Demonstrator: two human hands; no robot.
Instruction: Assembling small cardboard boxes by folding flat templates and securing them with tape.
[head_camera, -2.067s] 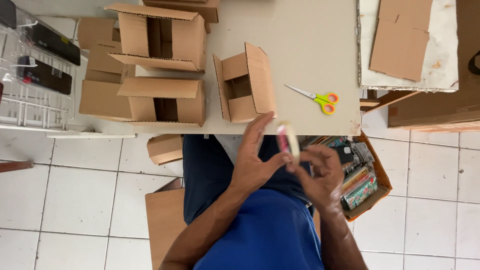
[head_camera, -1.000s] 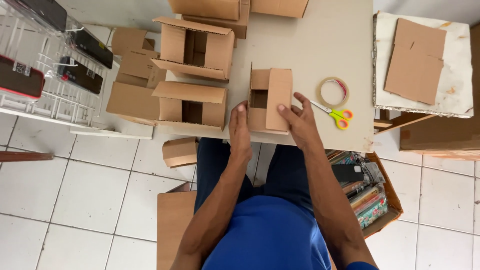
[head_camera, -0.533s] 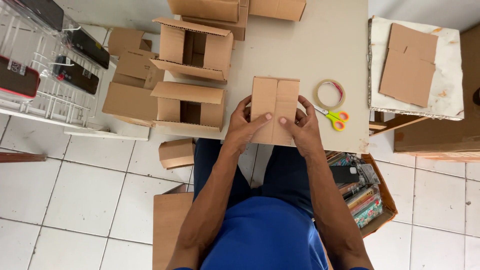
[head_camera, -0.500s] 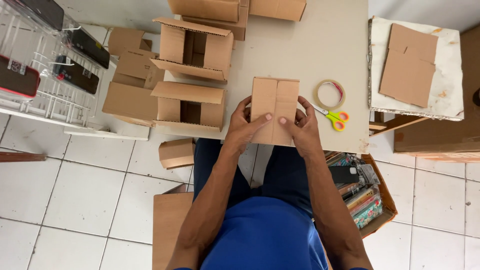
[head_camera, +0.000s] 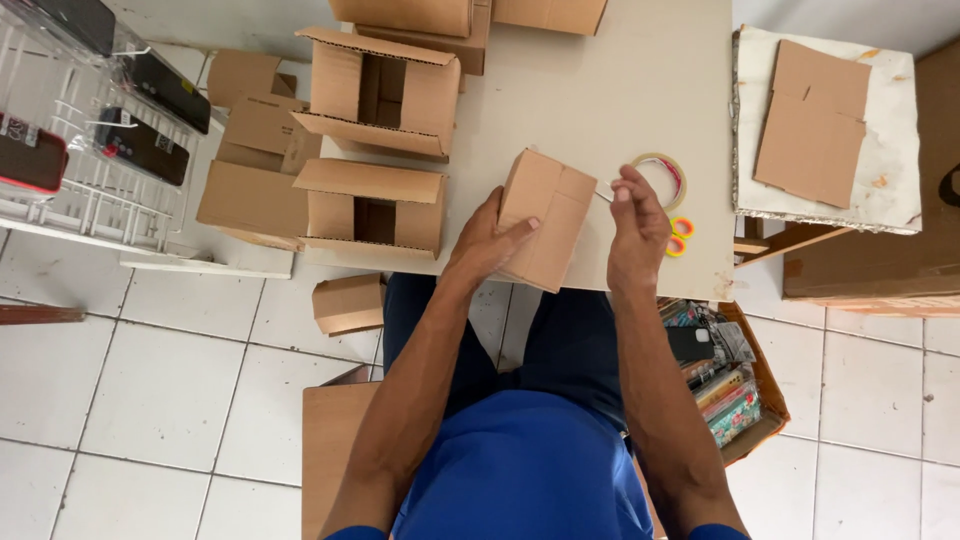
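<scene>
Far left, beside the table, a white wire rack (head_camera: 90, 190) holds dark packaged items. Flat brown cardboard sheets (head_camera: 255, 165) lie at the table's left edge, with two open brown cardboard boxes (head_camera: 375, 95) next to them. My left hand (head_camera: 487, 243) is spread against the small closed brown cardboard box (head_camera: 545, 218), steadying it tilted near the front edge. Half a second ago both hands pressed its flaps flat; now my right hand (head_camera: 634, 228) has let go and pinches something thin, perhaps a tape end, beside the clear tape roll (head_camera: 660, 178), so closing looks finished and sealing seems next. Yellow-handled scissors (head_camera: 678, 236) lie at the right. The beige table (head_camera: 620, 80) stands on white floor tiles (head_camera: 150, 370).
</scene>
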